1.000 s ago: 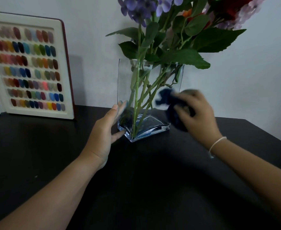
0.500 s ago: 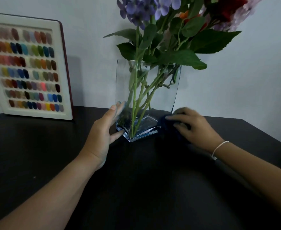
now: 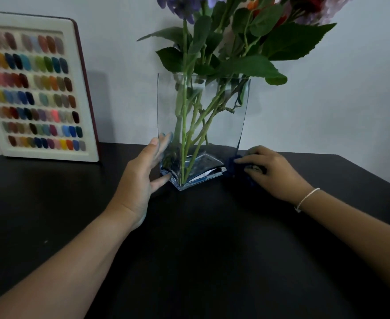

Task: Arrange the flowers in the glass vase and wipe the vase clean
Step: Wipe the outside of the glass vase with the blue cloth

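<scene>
Both hands are working at the foot of the glass vase (image 3: pixel 203 125), which is standing upright on the dark table (image 3: pixel 189 249) near the wall, with the flowers (image 3: pixel 223 42) already sitting in it, stems crossing down to the thick base. The left hand (image 3: pixel 141 178) is bracing the vase's left wall, fingers straight and flat against the glass, thumb touching the base corner; it is sitting just where it was a second ago. The right hand (image 3: pixel 270 171) is what is changing: a second ago it was holding the dark blue cloth (image 3: pixel 233 163) up against the right side of the glass, and now it is lying low on the table, fingers curled over the bunched cloth and pressing it beside the base's right corner. That downward sweep is suggesting the right wall is getting wiped from mid-height to the bottom. The arranging part is looking done; the wiping is probably well under way, though whether the other faces are clean cannot be told. A colour swatch board (image 3: pixel 37 88) is leaning against the wall at the left.
</scene>
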Tool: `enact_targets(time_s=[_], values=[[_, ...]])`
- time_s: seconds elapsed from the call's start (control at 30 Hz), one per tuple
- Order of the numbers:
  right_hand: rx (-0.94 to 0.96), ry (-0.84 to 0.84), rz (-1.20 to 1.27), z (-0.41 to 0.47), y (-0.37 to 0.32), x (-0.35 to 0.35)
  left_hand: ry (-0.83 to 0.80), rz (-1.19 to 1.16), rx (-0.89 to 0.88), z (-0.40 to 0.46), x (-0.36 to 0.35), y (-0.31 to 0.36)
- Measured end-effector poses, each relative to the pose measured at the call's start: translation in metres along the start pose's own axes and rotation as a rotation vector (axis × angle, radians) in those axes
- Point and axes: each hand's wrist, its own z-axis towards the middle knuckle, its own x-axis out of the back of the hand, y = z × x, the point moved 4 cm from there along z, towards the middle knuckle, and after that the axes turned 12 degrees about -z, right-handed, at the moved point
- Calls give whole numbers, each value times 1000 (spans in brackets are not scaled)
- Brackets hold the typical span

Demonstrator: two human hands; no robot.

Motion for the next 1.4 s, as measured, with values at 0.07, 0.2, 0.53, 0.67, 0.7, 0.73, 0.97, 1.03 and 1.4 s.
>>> enact_targets(time_s=[0.07, 0.2, 0.53, 0.67, 0.7, 0.73, 0.97, 1.03, 1.4], values=[[2, 38, -1, 1, -3, 3, -1, 1, 0, 0, 0, 0], [-89, 363, 87, 17, -8, 34, -4, 15, -6, 0, 0, 1], [-64, 346, 150, 9, -26, 15, -14, 14, -4, -1, 0, 1], [-123, 403, 176, 11, -32, 24, -9, 16, -3, -2, -1, 2], [-177, 479, 216, 18, -33, 33, -9, 19, -3, -2, -1, 2], [-225, 554, 256, 25, -34, 42, -10, 21, -1, -2, -1, 2], [-170, 655, 366, 37, -72, 45, -3, 11, 15, -3, -2, 3], [-70, 633, 303, 34, -83, 42, -2, 14, 16, -3, -2, 3], [122, 118, 112, -1, -92, 6, -11, 27, 8, -4, -3, 3]])
